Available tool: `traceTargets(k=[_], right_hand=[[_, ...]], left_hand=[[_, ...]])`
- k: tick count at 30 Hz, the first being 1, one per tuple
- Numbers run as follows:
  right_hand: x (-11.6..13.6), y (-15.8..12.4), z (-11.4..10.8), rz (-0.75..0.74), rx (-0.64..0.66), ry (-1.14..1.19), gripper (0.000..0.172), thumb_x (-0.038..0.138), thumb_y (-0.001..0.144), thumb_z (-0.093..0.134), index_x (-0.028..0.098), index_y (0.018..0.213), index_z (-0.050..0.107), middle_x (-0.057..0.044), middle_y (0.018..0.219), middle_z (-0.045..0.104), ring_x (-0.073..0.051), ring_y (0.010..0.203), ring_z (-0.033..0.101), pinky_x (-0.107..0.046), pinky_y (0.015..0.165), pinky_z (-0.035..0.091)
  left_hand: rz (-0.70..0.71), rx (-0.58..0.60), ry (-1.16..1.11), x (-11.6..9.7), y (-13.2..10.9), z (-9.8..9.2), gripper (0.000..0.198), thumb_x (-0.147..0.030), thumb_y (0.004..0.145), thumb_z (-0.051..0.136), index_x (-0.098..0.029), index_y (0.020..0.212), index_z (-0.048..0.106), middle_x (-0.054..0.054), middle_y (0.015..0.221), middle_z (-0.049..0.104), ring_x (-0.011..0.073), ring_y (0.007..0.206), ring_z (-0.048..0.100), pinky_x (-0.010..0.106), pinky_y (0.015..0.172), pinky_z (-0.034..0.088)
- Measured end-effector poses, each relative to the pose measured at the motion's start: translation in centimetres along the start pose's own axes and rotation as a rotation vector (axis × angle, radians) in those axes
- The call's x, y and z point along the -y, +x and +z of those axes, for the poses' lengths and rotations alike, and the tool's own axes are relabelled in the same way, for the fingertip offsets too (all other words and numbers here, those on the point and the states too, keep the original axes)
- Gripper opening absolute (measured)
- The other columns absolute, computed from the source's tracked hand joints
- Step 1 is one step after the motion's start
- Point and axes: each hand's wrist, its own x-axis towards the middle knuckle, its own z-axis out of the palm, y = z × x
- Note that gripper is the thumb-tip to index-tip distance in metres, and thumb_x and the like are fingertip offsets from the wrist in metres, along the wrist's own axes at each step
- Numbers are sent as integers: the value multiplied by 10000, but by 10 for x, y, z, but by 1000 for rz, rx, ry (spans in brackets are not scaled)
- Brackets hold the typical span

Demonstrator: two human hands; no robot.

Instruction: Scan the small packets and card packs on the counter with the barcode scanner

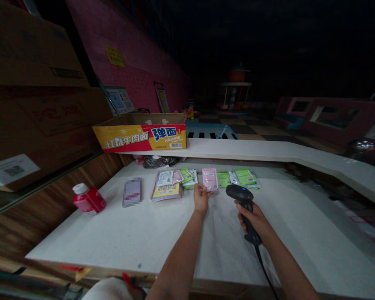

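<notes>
The left hand (201, 199) pinches the lower edge of a pink foil sachet (210, 179) in its fingers, the sachet standing in a row of flat green, white and yellow packets (167, 185) on the white tabletop (112, 237). The right hand (253, 218) is closed around the grip of a black corded handheld barcode scanner (242, 196), just beside the sachet. A red bottle with a white cap (89, 199) lies left of the packets, and a yellow-and-red cardboard noodle carton (139, 132) sits on the raised white ledge (237, 149) beyond.
</notes>
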Motion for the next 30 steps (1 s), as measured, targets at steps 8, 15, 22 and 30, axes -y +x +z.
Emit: traceTargets(k=[8, 15, 22, 30], right_hand=[[4, -19, 2, 24, -32, -65, 386, 525, 694, 737, 211, 770, 525, 59, 471, 558, -106, 307, 474, -201, 290, 368], [2, -15, 0, 42, -25, -66, 383, 535, 716, 721, 210, 782, 530, 59, 470, 558, -106, 320, 481, -200, 303, 373], [-2, 24, -10, 29, -66, 113, 420, 525, 691, 756, 188, 879, 590, 44, 490, 575, -106, 338, 484, -202, 315, 384], [-22, 42, -25, -29, -36, 365, 456, 540, 666, 773, 186, 908, 619, 50, 500, 549, -97, 359, 455, -204, 337, 373]], left_hand=[[7, -27, 83, 1, 1, 2, 239, -362, 833, 580, -223, 819, 386, -48, 738, 464, 91, 677, 566, 337, 736, 606], [25, 12, 13, 1, 0, 3, 274, -369, 809, 598, -226, 818, 364, -56, 738, 457, 90, 664, 567, 325, 697, 605], [-13, 23, 11, 0, -1, 2, 398, -484, 777, 656, -225, 830, 359, -61, 728, 488, 100, 674, 601, 334, 711, 600], [3, 14, -9, 0, 1, 1, 471, -541, 709, 704, -215, 804, 378, -59, 724, 473, 90, 651, 566, 286, 628, 587]])
